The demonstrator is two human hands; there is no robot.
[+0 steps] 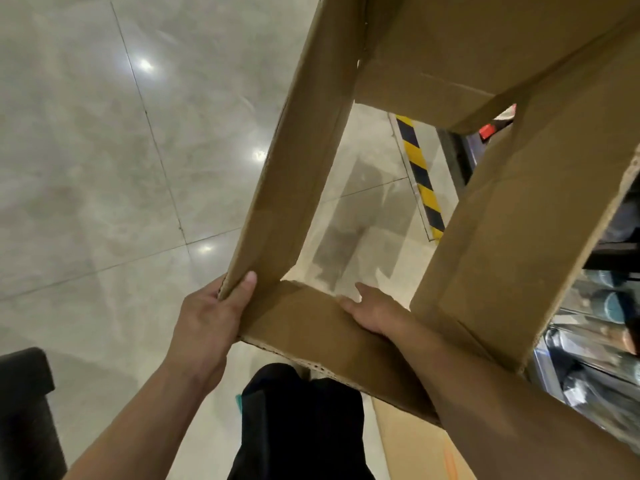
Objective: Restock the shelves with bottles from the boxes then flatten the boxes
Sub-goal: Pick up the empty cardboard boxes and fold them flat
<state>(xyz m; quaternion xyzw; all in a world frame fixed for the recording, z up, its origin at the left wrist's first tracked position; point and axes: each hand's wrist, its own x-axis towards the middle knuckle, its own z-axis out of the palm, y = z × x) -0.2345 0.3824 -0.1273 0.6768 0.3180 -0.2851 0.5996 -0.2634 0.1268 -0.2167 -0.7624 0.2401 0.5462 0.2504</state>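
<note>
Flattening step: an emptied cardboard box [502, 220], both ends open, is held up over the floor.

Nearest, a cardboard sheet [415, 445] lies below the box. The left hand [207, 317] grips the box's near-left corner, thumb inside, and the right hand [374, 313] lies flat on its near panel. Stocked shelves [606, 341] stand right of the box. Next, probably: press opposite corners together to collapse it.

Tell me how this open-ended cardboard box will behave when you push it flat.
The cardboard box probably weighs little: it is empty, the floor showing straight through. With both ends open it should skew flat along its creases. The far end may sway, since the left hand and right hand touch only its near end.
</note>
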